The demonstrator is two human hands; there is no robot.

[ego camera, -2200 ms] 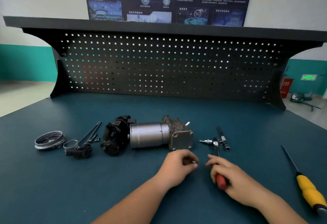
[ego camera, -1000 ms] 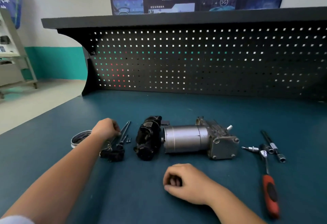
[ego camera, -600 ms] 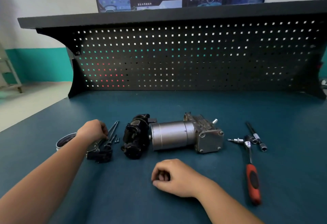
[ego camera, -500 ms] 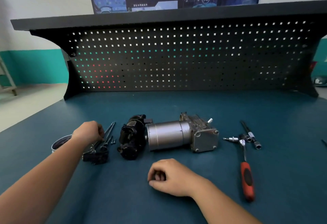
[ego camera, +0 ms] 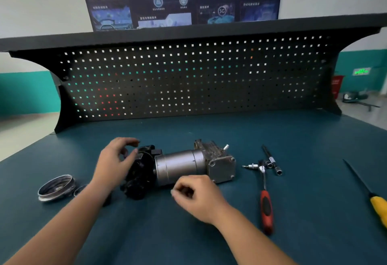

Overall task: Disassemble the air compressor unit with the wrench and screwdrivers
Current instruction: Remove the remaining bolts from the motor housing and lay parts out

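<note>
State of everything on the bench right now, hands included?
air compressor: lying on its side, cylinder and black end joined.
left hand: fingers spread at its black end.
right hand: fingers curled, before the cylinder, nothing visible inside.
ratchet wrench: lying free, untouched.
yellow screwdriver: lying free, far right.
metal ring: loose, lying far left.

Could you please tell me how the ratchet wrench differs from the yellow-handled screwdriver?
The ratchet wrench has a red handle and a short silver shank; the screwdriver has a yellow handle and a long, thin dark shaft. The ratchet wrench lies wholly in view, right of the air compressor; the screwdriver lies slanted at the frame's right edge, its handle cut off. Both lie flat on the bench.
</note>
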